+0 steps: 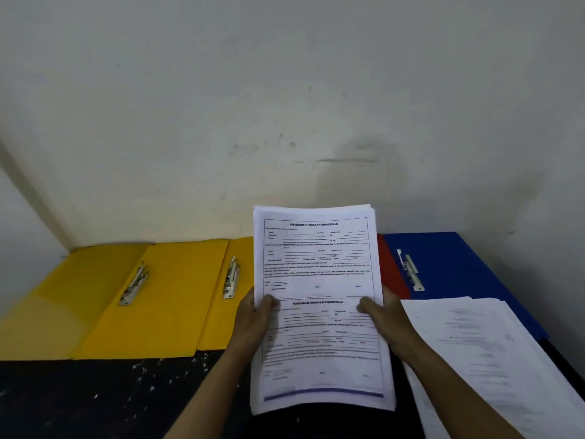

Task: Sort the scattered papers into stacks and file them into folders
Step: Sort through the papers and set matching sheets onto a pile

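A stack of printed forms (pixel 319 267) is held up in front of me, tilted toward the camera. My left hand (pixel 253 315) grips its left edge with the thumb on the top sheet. My right hand (pixel 384 315) grips the right edge the same way. Two yellow folders lie open against the wall: one at far left (pixel 79 299) and one beside it (pixel 177 299), each with a metal clip fastener. A red folder (pixel 391 274) peeks out behind the stack. A blue folder (pixel 468 264) lies open at the right with its own clip.
A second pile of white papers (pixel 493 353) rests at the right, overlapping the blue folder's near part. The dark, paint-speckled tabletop (pixel 110 397) shows at the front left. A pale wall (pixel 285 106) closes off the back, with a corner at the left.
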